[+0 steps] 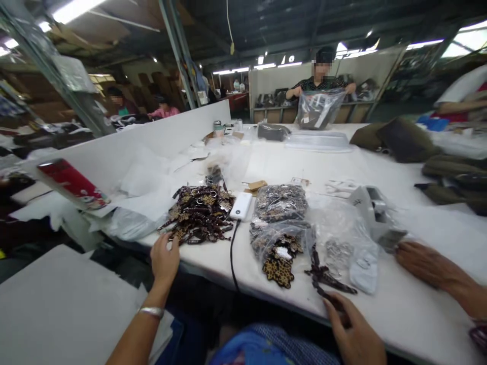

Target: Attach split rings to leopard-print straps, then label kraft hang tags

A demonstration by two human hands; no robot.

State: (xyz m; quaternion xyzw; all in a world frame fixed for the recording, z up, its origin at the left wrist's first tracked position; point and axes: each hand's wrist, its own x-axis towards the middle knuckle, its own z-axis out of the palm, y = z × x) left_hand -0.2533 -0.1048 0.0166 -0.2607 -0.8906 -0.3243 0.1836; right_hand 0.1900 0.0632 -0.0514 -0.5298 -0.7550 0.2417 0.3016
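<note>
My left hand (165, 257) is at the near left edge of a pile of dark brown straps with leopard-print pieces and metal rings (201, 213). Its thumb and fingers are apart, with nothing visible between them. At the table's front edge, my right hand (355, 327) has its thumb and fingers closed on the end of a dark brown strap (323, 293). More dark straps (329, 278) lie just beyond it. Between my hands, leopard-print pieces (279, 263) spill from an open clear plastic bag (262, 238). A filled clear bag (280, 203) sits behind.
A white power bank (241, 205) with a black cable lies beside the pile. Right of the bags stand a grey tape dispenser (375, 215) and a bag of metal rings (338, 256). Another person's hand (422, 263) rests at the right; a co-worker (321, 83) holds a plastic bag across the table.
</note>
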